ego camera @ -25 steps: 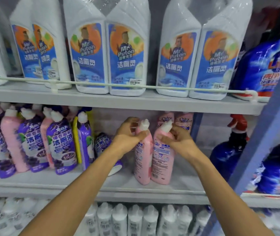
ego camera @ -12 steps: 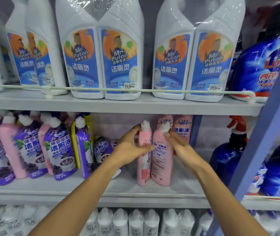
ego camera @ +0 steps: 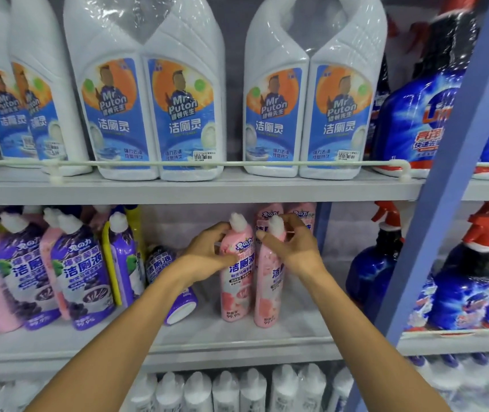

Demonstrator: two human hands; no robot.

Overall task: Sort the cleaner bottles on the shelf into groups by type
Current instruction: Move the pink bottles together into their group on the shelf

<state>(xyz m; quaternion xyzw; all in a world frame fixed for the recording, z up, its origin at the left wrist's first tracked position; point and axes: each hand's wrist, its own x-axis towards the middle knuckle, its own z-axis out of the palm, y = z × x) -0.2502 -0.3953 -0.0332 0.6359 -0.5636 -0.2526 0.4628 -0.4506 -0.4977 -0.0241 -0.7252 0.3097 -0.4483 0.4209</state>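
Shop: stocked shelves [ego camera: 237, 190] w/ barcode tags [ego camera: 202, 156].

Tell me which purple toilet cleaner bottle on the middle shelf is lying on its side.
The lone purple bottle next to the left hand, white base toward the camera; the other purple bottles stand upright further left.

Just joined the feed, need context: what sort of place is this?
Probably a shop aisle: shelves with a guard rail, rows of identical white bottles with barcode stickers, spray bottles alongside.
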